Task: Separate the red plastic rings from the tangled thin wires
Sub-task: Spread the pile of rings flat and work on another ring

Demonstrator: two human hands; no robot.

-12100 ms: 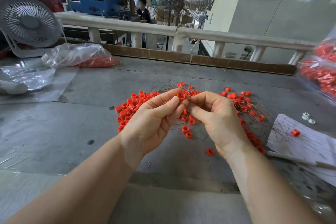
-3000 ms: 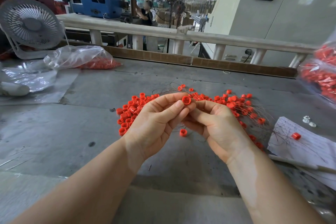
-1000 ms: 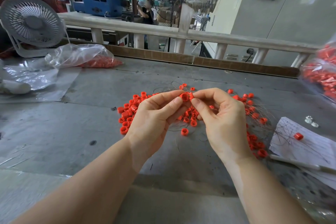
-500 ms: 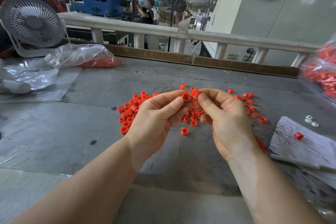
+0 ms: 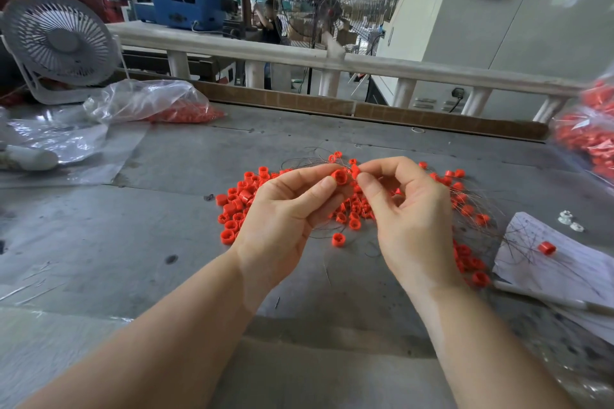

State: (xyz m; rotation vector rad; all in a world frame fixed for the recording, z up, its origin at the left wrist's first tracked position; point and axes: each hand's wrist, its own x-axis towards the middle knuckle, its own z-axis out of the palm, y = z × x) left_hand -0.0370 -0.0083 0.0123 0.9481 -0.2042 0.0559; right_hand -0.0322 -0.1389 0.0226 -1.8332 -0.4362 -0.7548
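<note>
My left hand (image 5: 285, 212) pinches a red plastic ring (image 5: 340, 176) between thumb and forefinger, held above the grey table (image 5: 133, 242). My right hand (image 5: 408, 219) is close beside it, its thumb and forefinger pinching another red ring (image 5: 355, 171) on a thin wire. Under and behind both hands lies a heap of loose red rings (image 5: 239, 202) on the left. Tangled thin wires (image 5: 478, 209) with rings still on them spread to the right. One single ring (image 5: 338, 239) lies on the table between my wrists.
A sheet of paper (image 5: 561, 262) with one red ring (image 5: 546, 248) lies at the right. Clear bags of red rings sit at back left (image 5: 156, 103) and at the right edge (image 5: 591, 133). A white desk fan (image 5: 56, 43) stands far left. A railing (image 5: 332, 60) borders the table's back.
My right hand has lifted slightly and drawn its pinched ring a little apart from the ring in my left hand. The left hand has hardly moved.
</note>
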